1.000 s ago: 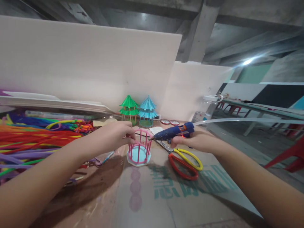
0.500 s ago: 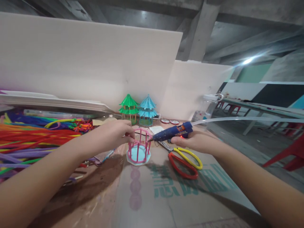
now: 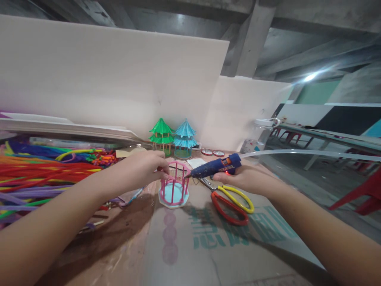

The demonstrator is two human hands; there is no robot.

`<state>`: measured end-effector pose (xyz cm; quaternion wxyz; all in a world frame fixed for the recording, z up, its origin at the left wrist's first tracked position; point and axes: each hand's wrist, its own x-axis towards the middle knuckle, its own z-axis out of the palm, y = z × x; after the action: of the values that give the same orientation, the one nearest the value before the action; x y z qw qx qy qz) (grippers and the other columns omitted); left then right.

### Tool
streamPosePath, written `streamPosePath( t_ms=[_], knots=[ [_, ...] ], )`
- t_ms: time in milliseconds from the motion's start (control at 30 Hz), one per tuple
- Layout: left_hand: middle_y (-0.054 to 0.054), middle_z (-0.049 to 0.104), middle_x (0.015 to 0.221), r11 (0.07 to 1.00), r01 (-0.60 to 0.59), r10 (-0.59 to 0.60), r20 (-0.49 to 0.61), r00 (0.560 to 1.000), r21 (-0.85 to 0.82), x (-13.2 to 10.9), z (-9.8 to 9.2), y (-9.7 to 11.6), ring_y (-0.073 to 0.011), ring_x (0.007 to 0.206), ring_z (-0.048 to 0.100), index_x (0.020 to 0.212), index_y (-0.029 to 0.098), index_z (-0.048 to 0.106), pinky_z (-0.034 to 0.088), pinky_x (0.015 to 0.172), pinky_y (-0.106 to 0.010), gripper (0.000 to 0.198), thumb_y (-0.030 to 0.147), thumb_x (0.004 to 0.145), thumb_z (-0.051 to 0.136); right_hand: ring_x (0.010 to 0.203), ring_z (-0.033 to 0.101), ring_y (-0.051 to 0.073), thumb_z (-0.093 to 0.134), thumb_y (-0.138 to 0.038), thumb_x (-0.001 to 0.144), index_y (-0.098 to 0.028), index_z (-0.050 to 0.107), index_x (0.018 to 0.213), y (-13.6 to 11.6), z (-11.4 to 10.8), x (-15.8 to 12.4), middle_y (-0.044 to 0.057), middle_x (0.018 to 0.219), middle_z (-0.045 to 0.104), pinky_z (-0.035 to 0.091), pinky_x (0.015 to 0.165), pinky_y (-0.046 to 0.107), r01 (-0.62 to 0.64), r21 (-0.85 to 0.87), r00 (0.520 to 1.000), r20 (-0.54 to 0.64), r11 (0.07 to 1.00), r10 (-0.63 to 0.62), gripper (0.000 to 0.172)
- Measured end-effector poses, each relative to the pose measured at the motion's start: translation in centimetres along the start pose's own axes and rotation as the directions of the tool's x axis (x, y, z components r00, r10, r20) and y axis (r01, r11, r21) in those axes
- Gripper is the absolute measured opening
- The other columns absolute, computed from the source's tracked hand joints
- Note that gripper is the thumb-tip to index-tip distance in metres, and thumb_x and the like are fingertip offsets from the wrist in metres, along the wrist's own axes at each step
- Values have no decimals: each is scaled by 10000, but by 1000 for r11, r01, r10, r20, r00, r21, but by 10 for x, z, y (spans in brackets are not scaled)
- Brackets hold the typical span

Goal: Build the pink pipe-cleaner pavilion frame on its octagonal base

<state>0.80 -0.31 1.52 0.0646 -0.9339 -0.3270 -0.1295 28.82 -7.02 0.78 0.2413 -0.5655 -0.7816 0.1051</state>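
A small round pink frame made of pipe cleaners, with upright posts, stands on a pale blue base with a white rim. My left hand is closed in a pinch at the frame's upper left side, on a short pink pipe cleaner piece partly hidden by the fingertips. My right hand grips a dark blue glue gun, its nozzle at the right side of the frame. From the gun's back runs a long clear glue stick. Scissors with a red and a yellow handle lie below the gun.
Green and blue two-tiered pavilion models stand behind the frame. Colourful pipe cleaners are heaped at the left. A clear plastic bottle stands at the back right. White boards rise behind; printed cardboard covers the front.
The glue gun's nozzle has drawn back very slightly at the frame's right side, and the clear glue stick hangs a little lower. My left hand has barely moved.
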Motion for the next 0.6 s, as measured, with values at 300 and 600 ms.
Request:
streamPosePath(
  t_ms=[300,600],
  knots=[
    [-5,574,762,1000,-16,16,0,1000,-21,0,1,-1,-144,706,547,767,236,715,347,614,-252,193,303,871,567,964,695,252,546,-522,824,-297,742,1008,-4,0,-1,-24,983,760,561,777,290,-10,3,1000,-7,1000,10,351],
    [-17,588,761,1000,-6,6,5,1000,-8,0,-1,2,-154,708,551,758,233,719,350,611,-261,206,302,870,561,957,683,273,613,-506,790,-302,758,977,-1,1,1,-9,947,762,551,776,318,-33,61,999,-4,998,33,314]
  ],
)
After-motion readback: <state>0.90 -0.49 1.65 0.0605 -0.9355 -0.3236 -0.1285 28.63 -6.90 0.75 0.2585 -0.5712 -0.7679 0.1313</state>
